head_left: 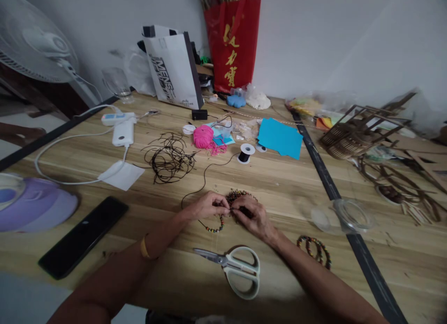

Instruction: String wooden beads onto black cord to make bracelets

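My left hand (pixel 210 206) is closed in a pinch on a thin black cord. A short row of coloured beads (pixel 218 227) on this cord hangs below my fingers and touches the table. Fingertip to fingertip with it, my right hand (pixel 254 216) pinches the dark cord too; whether a bead sits there is too small to tell. Behind my fingers lies a heap of small multicoloured beads (pixel 240 194), partly hidden by my right hand. Scissors (pixel 240 270) with pale handles lie near me, blades pointing left. The black cord leads back towards a white spool (pixel 245 154).
Tangled dark cord (pixel 170 158), pink yarn (pixel 203 137) and blue sheets (pixel 280 138) lie farther back. Two beaded bracelets (pixel 316 250) rest beside my right forearm, near a clear round container (pixel 353 215). At left are a phone (pixel 84 237) and a power bank (pixel 123 131) with cable.
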A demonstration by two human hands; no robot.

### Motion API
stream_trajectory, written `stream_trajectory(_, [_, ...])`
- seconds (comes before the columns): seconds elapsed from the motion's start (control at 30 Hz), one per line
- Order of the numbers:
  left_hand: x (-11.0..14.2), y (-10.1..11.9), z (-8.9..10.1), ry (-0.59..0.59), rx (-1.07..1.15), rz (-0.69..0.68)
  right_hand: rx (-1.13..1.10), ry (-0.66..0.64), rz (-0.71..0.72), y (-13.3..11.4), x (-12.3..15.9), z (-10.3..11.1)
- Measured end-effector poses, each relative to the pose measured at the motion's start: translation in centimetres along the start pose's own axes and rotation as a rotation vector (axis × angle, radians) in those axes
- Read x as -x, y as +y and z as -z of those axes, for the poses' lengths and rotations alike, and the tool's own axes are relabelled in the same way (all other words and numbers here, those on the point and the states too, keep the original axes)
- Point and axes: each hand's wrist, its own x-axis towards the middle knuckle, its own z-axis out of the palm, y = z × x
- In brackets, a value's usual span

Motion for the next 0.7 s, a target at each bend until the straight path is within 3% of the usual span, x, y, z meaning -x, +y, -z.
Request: stream_trajectory(0.7, [-0.02, -0.26, -0.01, -0.013, -0.039, -0.003, 0.009, -0.053, 0.024, -0.15, -0.16, 0.11])
